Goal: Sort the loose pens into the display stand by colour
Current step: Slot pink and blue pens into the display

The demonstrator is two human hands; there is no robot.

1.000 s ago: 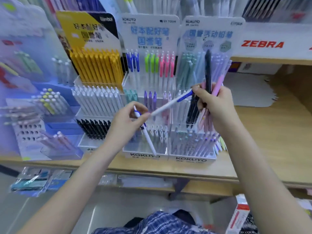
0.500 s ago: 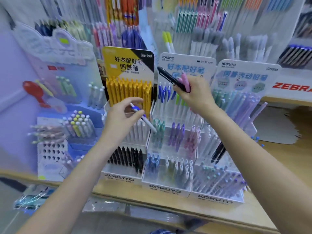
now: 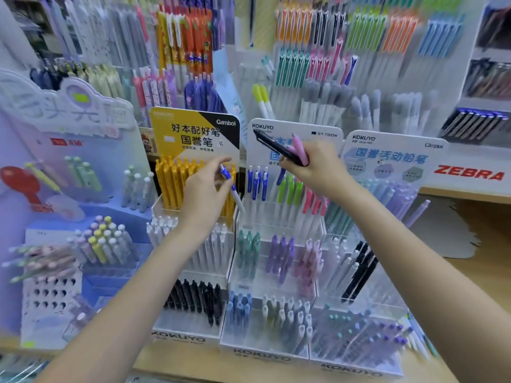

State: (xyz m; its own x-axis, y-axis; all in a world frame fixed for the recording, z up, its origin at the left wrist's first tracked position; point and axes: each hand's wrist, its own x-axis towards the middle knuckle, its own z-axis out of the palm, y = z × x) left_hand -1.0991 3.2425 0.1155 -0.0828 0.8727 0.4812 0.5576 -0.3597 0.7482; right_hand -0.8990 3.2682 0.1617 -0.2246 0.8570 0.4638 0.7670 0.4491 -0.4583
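My left hand (image 3: 206, 194) pinches a blue-and-white pen (image 3: 231, 186), tip slanting down-right toward the display stand (image 3: 265, 346). My right hand (image 3: 312, 164) grips black and pink pens (image 3: 279, 147), pointing up-left.

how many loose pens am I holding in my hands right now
At least 3. Left hand pinches one blue-and-white pen. Right hand grips a black pen and a pink pen; more may be hidden in that fist.

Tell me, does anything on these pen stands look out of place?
Yes. A few black pens lean aslant in the middle tier of the right-hand Kokuyo stand, among pale pastel ones. One lilac pen sticks out sideways past that stand's right edge. Both look unsorted.
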